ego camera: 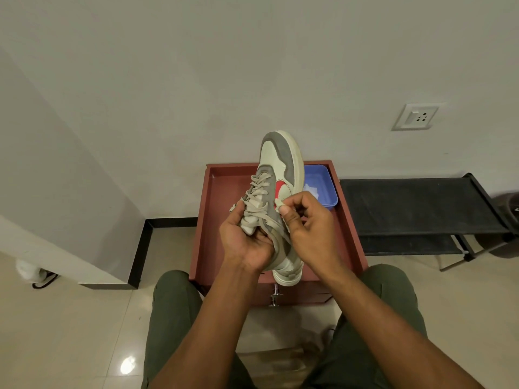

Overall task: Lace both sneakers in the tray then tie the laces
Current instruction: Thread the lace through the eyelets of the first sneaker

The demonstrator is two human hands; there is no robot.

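A white and grey sneaker (280, 161) with a red mark is held up above the red-brown tray (348, 220), toe pointing away from me. My left hand (247, 242) grips its tongue and collar from the left. My right hand (306, 220) pinches the end of a beige lace (259, 192) at the shoe's right side. The lace crosses through several eyelets. A second sneaker is not visible.
A blue plastic tub (323, 186) sits at the tray's far right corner. A black low rack (421, 206) stands to the right against the wall. My knees in green trousers (174, 318) flank the tray's drawer front. A wall socket (418, 116) is up right.
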